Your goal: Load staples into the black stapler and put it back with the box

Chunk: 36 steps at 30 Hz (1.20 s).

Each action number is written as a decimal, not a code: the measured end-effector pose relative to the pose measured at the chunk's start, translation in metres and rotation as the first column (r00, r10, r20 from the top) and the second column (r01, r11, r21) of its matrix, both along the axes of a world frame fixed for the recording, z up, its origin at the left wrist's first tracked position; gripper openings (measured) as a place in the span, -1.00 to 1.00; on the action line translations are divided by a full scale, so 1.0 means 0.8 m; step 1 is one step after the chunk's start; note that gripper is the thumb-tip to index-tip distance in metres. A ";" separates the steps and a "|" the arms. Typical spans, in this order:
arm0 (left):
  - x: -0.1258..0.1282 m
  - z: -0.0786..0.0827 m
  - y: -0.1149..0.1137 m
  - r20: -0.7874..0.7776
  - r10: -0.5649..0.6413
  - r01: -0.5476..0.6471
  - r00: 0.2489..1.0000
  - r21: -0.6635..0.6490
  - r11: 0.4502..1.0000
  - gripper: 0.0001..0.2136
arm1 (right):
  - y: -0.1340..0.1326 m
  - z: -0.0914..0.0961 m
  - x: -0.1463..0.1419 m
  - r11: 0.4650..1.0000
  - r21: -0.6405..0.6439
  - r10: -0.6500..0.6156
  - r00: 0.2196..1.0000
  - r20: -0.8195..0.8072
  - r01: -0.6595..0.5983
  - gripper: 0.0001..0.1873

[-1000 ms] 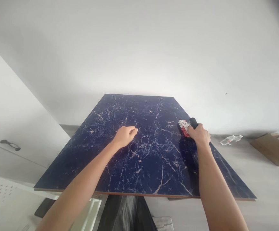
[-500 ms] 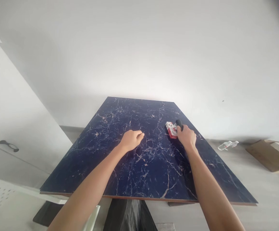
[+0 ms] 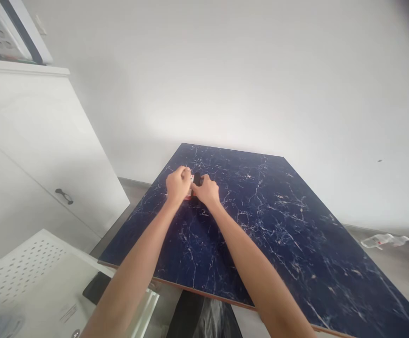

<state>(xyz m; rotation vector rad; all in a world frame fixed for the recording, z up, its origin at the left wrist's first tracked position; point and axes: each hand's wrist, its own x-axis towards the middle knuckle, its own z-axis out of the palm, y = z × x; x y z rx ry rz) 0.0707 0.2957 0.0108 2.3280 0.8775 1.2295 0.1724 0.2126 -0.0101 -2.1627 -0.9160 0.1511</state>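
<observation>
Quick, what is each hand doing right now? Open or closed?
Left hand: closed, gripping the small red-and-black object.
Right hand: closed, gripping the same object from the other side.

Wearing only camera on my head, looking forward and down across blue marble slab toward white wall; catching left hand, right hand with arms stretched out ahead.

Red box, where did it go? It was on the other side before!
The right hand slid the box leftward across the slab, from its right side to near its left edge. The left hand shifted over to meet it; whether it holds the box is unclear. The slab stayed flat, and the bottle still lies on the floor.
</observation>
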 end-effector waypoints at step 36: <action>0.013 -0.046 -0.012 -0.348 -0.104 0.213 0.932 0.293 0.932 -0.57 | 0.056 -0.026 0.105 0.903 0.361 0.088 0.726 -0.682 0.231 -0.57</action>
